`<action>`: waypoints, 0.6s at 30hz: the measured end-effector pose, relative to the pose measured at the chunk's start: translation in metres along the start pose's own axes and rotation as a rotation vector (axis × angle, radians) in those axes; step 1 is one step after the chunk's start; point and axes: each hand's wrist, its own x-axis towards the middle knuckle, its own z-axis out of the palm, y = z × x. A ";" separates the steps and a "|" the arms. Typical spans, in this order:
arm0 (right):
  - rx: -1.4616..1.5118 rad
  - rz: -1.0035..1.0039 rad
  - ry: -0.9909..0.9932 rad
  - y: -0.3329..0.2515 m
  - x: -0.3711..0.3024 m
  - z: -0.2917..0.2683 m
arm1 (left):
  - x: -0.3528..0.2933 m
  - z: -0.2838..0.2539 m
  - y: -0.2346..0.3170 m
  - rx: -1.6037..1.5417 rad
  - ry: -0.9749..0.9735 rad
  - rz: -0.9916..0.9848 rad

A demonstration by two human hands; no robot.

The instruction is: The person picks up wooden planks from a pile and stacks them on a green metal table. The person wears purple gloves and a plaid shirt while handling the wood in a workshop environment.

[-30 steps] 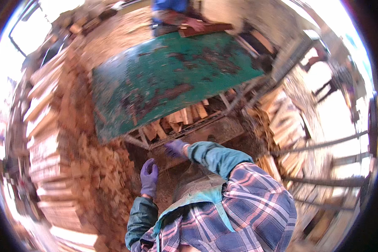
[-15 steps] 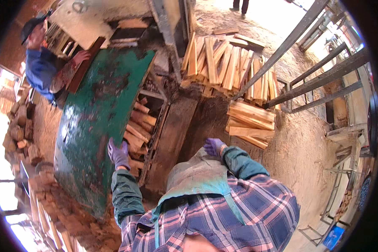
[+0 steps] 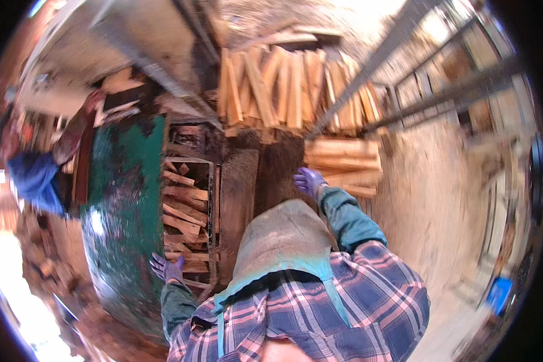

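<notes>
My left hand, in a purple glove, is open with its fingers spread at the right edge of the worn green tabletop. Beside it, split wood pieces lie loosely within a metal frame. Also gloved in purple, my right hand has its fingers apart and holds nothing. It hovers by the left side of a small stack of wooden slats; whether it touches them I cannot tell. Beyond that stands a larger pile of slats.
A co-worker in blue stands across the green top, one arm stretched forward beside a dark board. Slanting metal bars cross above the slat piles. Rough wood chunks are heaped at the left. A blue object lies far right.
My view has swung round, shifting the table and piles leftward. My right hand has come nearer the small stack, its fingers now more spread. The co-worker's arm reaches farther forward.
</notes>
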 end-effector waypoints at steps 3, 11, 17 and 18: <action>0.065 0.021 -0.035 0.049 -0.016 0.024 | 0.017 -0.001 0.000 0.072 0.003 0.019; 0.010 0.143 -0.047 0.172 -0.027 0.051 | 0.078 -0.008 0.068 -0.038 0.045 0.123; 0.293 0.006 0.006 0.156 -0.063 0.012 | 0.079 0.010 0.104 -0.082 0.008 0.242; 0.172 0.063 -0.022 0.151 -0.070 0.000 | 0.076 0.014 0.110 -0.095 -0.005 0.253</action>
